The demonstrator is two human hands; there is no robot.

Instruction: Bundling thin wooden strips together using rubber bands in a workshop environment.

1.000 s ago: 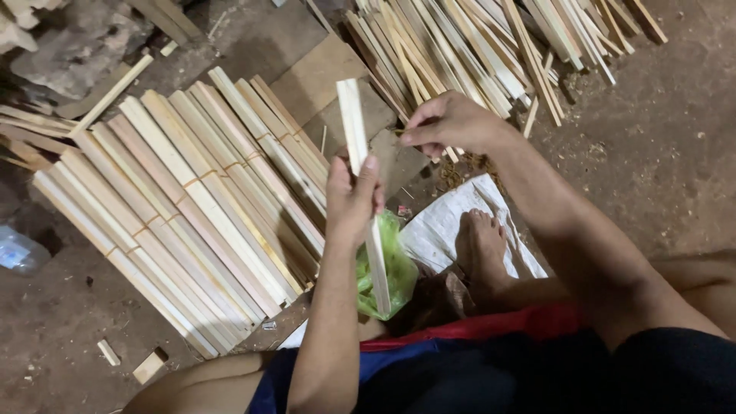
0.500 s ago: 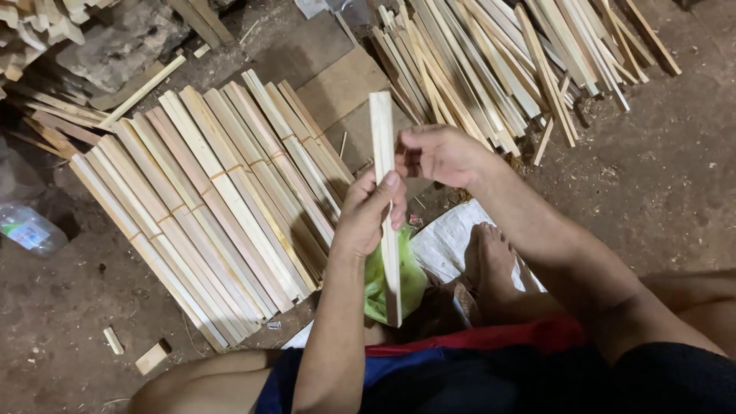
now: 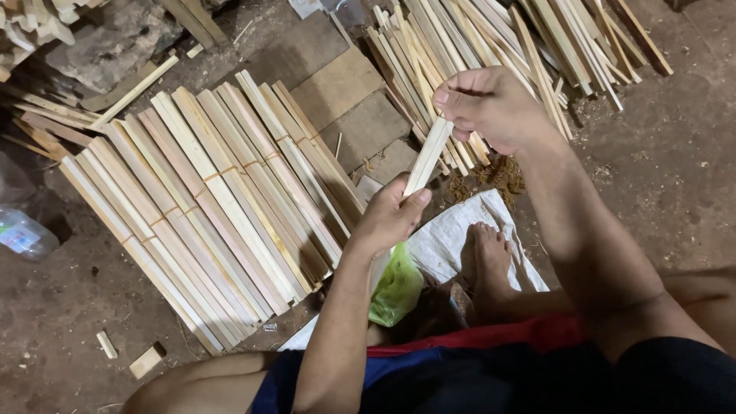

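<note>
A wide stack of tied wooden slats (image 3: 207, 207) lies on the floor just left of the hands. A loose heap of sticks (image 3: 491, 38) spreads beyond the right hand (image 3: 491, 103). A white sack (image 3: 452, 238) lies below both hands. The left hand (image 3: 387, 218) and right hand are clamped on one pale slat (image 3: 427, 157), at opposite ends.

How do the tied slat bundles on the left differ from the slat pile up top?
The tied slat bundles lie flat and parallel, bound by thin bands; the loose slat pile is unbound, with slats crossing at mixed angles. The bundles sit left of the left hand; the pile lies behind the right hand. Both are pale, narrow wooden slats like the slat held between the hands.
</note>
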